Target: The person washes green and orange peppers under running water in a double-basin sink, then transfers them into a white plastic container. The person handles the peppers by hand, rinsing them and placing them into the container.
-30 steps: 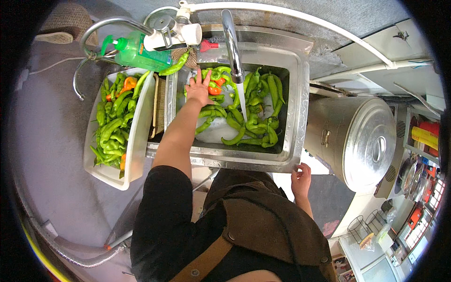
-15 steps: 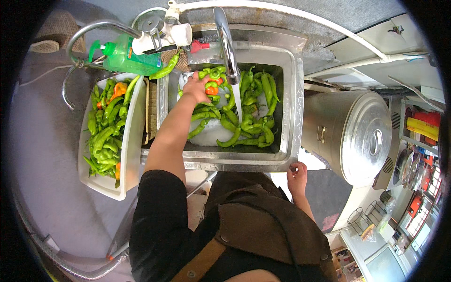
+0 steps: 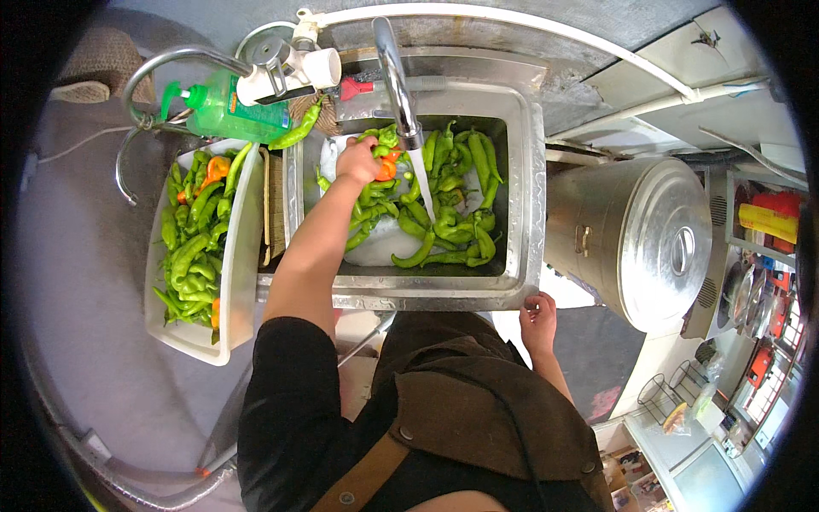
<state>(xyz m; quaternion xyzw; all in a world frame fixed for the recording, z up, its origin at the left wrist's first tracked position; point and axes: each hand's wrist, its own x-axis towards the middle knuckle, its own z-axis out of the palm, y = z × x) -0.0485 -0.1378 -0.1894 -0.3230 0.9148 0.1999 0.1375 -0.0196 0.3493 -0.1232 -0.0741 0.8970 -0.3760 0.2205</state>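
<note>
Under the tap (image 3: 394,72), left hand (image 3: 358,160) closed on peppers (image 3: 386,154) over the sink (image 3: 531,205), right hand (image 3: 539,316) gripping its rim, tub (image 3: 243,256) alongside

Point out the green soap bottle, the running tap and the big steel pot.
green soap bottle (image 3: 235,111), head view, on its body.
tap (image 3: 394,72), head view, on the curved spout.
steel pot (image 3: 636,239), head view, on its side wall.

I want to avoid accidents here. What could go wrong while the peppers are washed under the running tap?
Water from the tap runs close to the left hand, so it may splash over the sink rim. The one pepper lying on the ledge by the soap bottle could slip off. The right hand only rests on the sink edge, possibly wet.
</note>
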